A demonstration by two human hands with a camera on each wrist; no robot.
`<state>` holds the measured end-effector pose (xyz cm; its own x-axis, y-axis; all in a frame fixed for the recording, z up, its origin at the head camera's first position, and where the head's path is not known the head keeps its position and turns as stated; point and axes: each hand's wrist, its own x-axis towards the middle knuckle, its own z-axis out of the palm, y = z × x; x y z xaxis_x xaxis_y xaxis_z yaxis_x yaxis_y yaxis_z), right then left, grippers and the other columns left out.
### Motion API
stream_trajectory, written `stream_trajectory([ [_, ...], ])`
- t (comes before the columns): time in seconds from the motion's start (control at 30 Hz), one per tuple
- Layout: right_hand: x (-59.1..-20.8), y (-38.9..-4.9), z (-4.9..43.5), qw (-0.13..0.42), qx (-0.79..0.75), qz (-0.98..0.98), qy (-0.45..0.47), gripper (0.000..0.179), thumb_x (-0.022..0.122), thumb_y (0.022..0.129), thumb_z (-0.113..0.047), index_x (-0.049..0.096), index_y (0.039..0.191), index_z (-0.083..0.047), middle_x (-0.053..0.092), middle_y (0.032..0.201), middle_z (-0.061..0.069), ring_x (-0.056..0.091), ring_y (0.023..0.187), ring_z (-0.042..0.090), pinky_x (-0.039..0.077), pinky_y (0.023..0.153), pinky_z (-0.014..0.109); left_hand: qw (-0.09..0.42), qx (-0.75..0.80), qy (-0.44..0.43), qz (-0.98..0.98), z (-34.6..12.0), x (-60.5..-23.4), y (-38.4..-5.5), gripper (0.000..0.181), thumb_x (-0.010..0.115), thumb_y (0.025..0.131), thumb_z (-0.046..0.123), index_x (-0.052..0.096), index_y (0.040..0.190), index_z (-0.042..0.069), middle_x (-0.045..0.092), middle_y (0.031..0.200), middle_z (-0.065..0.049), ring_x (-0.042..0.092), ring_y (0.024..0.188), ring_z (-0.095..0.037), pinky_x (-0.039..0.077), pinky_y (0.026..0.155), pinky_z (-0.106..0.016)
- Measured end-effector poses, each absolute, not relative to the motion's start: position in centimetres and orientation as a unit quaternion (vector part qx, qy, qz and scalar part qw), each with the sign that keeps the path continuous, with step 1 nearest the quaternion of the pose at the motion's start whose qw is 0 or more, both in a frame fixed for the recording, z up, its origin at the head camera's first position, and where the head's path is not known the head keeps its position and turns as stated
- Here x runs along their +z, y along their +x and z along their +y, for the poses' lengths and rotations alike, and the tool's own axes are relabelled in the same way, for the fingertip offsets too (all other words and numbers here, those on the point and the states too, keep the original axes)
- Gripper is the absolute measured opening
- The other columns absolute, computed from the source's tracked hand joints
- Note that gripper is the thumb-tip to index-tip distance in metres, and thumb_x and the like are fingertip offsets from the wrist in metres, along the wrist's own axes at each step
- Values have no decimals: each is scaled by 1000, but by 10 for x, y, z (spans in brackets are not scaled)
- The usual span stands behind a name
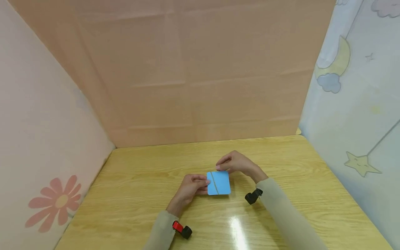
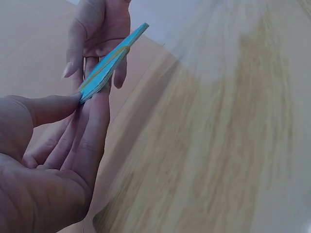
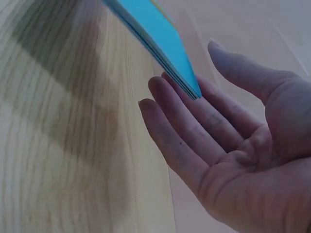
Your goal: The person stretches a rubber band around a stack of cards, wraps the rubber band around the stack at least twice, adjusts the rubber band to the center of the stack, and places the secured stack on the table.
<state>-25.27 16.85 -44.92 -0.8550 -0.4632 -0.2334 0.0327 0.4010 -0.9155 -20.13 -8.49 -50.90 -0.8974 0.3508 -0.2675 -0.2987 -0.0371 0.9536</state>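
Observation:
A thin stack of blue square cards with rounded corners point(image 1: 222, 183) is held above the table, with a yellowish rubber band point(image 1: 214, 181) running slantwise across its face. My left hand point(image 1: 189, 189) pinches the stack at its left edge, thumb on top and fingers beneath. In the left wrist view the layered edge of the stack shows beyond the thumb tip. My right hand point(image 1: 235, 163) is at the far right edge of the stack. The right wrist view shows its thumb apart from the cards and its fingers loosely extended behind and below them.
The light wood-grain table point(image 1: 140, 180) lies beneath both hands, with a bright glare spot near the front. A tan sheet point(image 1: 187, 76) rises behind the table. Patterned walls stand at left and right. Each wrist wears a strap with a small black device.

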Motion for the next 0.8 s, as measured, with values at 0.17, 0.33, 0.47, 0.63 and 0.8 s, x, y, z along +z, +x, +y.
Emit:
stream_trajectory([
  [0.17,-442,-258,162,252,-515,804,-159,35,78,97,-25,77,121,0,79,117,12,77,105,22,64,93,45,219,715,14,664,-87,-508,-200,20,75,96,8,72,110,-6,77,80,0,75,72,-11,67,71,-32],
  [0.33,-433,-262,158,259,-491,813,-178,36,78,95,-23,76,121,2,80,115,12,78,102,22,65,91,42,218,709,16,671,-87,-506,-199,22,76,96,9,72,111,-6,77,81,0,75,72,-11,67,71,-32],
  [0.47,-424,-265,153,267,-464,822,-192,32,79,95,-21,78,118,0,80,113,11,78,99,21,66,88,41,217,707,19,673,-85,-506,-199,25,76,96,10,71,114,-7,78,83,-1,75,74,-11,67,73,-33],
  [0.63,-420,-269,143,289,-444,826,-191,27,81,94,-20,80,114,-2,81,108,10,78,95,19,66,85,39,214,708,22,673,-85,-506,-200,31,76,96,10,70,120,-8,81,94,-9,78,79,-14,67,76,-36],
  [0.8,-423,-273,135,290,-437,828,-199,21,81,93,-16,82,109,-3,82,101,9,74,84,15,64,77,31,215,711,25,669,-86,-507,-201,32,76,96,8,71,122,-9,82,100,-13,79,81,-17,67,77,-38],
])
